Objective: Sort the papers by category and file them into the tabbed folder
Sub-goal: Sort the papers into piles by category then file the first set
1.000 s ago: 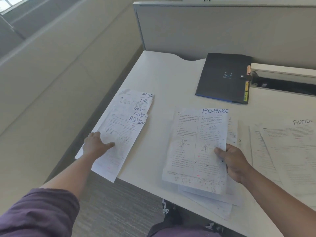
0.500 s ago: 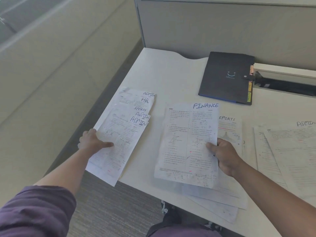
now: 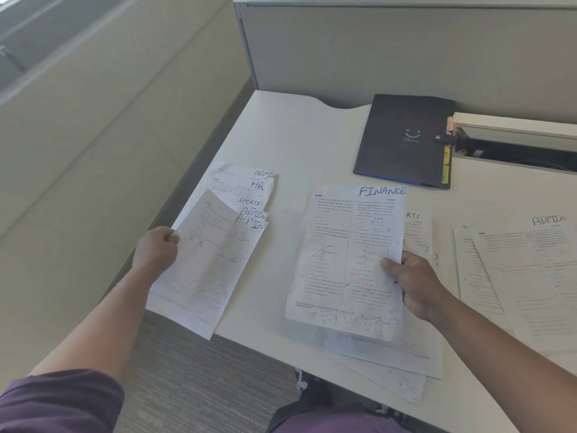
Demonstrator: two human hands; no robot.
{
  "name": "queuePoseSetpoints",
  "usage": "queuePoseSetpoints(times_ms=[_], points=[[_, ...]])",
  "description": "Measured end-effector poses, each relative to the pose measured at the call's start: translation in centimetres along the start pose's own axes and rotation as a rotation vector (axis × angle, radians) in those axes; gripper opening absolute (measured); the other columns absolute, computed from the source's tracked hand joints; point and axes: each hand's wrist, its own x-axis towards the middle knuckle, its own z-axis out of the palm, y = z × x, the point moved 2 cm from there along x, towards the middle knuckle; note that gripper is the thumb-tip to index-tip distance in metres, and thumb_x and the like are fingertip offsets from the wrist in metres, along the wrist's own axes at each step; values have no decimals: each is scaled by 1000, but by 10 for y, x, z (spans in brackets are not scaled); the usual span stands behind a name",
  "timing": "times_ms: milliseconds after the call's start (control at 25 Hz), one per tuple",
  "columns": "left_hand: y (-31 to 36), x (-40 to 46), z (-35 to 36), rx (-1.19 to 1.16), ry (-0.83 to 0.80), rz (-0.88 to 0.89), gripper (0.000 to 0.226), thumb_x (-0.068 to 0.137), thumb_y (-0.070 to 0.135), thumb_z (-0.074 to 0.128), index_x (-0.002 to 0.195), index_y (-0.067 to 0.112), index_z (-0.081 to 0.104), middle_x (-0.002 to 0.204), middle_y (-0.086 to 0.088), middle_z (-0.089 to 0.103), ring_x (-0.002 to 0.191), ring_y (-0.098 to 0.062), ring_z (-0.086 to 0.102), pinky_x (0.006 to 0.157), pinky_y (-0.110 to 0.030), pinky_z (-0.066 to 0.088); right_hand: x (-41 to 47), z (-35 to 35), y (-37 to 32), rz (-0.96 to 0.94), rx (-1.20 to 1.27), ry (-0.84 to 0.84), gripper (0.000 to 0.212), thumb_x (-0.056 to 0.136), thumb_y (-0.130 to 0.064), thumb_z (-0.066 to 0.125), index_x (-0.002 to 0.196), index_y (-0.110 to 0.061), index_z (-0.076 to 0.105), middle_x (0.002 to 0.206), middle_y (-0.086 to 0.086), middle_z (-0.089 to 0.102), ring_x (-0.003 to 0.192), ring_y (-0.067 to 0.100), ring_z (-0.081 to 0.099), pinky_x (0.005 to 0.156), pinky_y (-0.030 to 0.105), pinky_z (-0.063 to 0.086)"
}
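Near L: left hand (image 3: pixel 155 250) pinching L edge of top sheet of fanned stack (image 3: pixel 212 254) (tabs ADMIN, HR, SPORTS), corner curled up, near end overhanging desk (image 3: pixel 290 142) edge. Near center: right hand (image 3: pixel 412 281) gripping FINANCE sheet (image 3: pixel 346 260), thumb on top, fingers curled beneath, over loose pile (image 3: pixel 390 364); ADMIN pile (image 3: pixel 524 276) at R. Far R: tabbed folder (image 3: pixel 402 139) flat, closed, colored tabs on R edge.

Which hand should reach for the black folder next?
Right, probably. The folder lies far right, nearer the right hand, though it pinches the FINANCE sheet. The left hand grips the left stack's top sheet.
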Motion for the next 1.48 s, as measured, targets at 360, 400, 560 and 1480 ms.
queuePoseSetpoints(times_ms=[360, 400, 560, 1480], points=[[49, -12, 12, -170, -124, 19, 18, 105, 24, 57, 100, 13, 71, 95, -9, 70, 86, -27, 61, 78, -35, 44, -16, -53, -3, -18, 42, 80, 24, 104, -4, 56, 122, -8, 72, 117, 9, 77, 107, 31, 73, 87, 44, 60], [49, -13, 19, -161, -140, 10, 19, 105, 23, 57, 100, 11, 71, 95, -10, 70, 87, -28, 61, 78, -35, 44, -18, -57, -3, -18, 42, 87, 24, 105, -4, 56, 123, -8, 72, 116, 9, 78, 106, 31, 73, 85, 43, 60], [27, -15, 24, -21, -123, -19, 21, 105, 15, 52, 93, 4, 66, 89, -13, 64, 80, -29, 55, 71, -36, 40, -25, -67, 1, -7, 35, 103, 22, 105, -5, 57, 118, -10, 74, 111, 8, 80, 100, 29, 76, 78, 41, 60], [130, -97, 109, -126, -217, 273, 41, 94, 31, 73, 127, 9, 64, 122, -12, 64, 110, -32, 63, 98, -37, 46, -36, -85, 13, 2, -28, 210, 20, 105, -6, 57, 115, -12, 74, 111, 9, 79, 103, 33, 74, 88, 49, 59]])
